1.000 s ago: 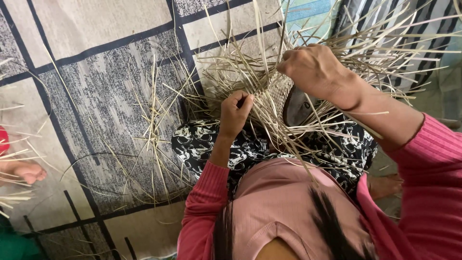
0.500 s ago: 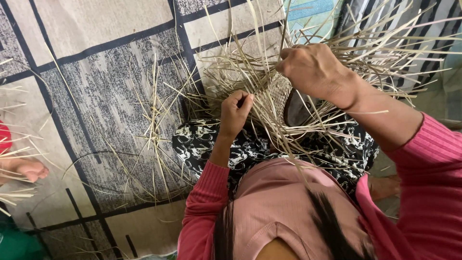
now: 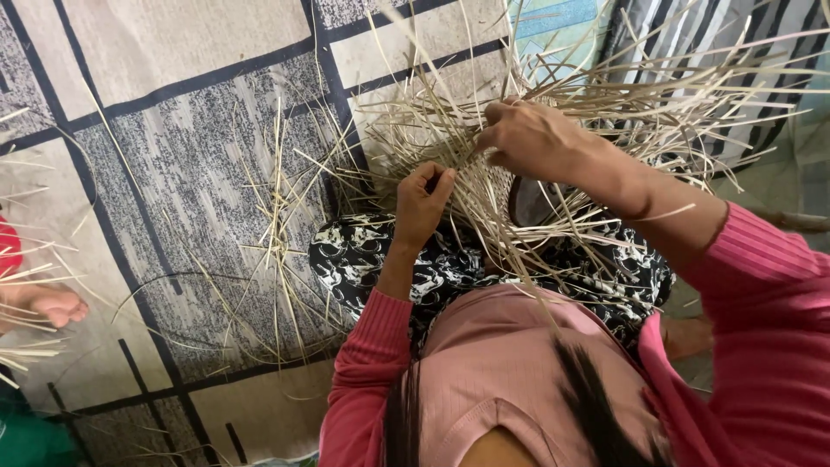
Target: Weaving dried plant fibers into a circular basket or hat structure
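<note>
A half-woven piece of thin pale straw strips (image 3: 510, 186) rests over my lap, its loose ends fanning out up and to the right. My left hand (image 3: 422, 206) pinches strips at the near left edge of the weave, fingers closed on them. My right hand (image 3: 529, 138) is higher, gripping a bunch of strips at the top of the weave. I wear pink sleeves and black-and-white patterned trousers (image 3: 372, 259).
Loose straw strips (image 3: 277, 233) lie scattered on the beige and grey patterned mat (image 3: 173, 164) to my left. Another person's foot (image 3: 54, 304) and more strips show at the left edge. A striped cloth (image 3: 692, 52) lies at the upper right.
My right hand has shifted slightly left and down along the strips. The left hand keeps its pinch at the same spot.
</note>
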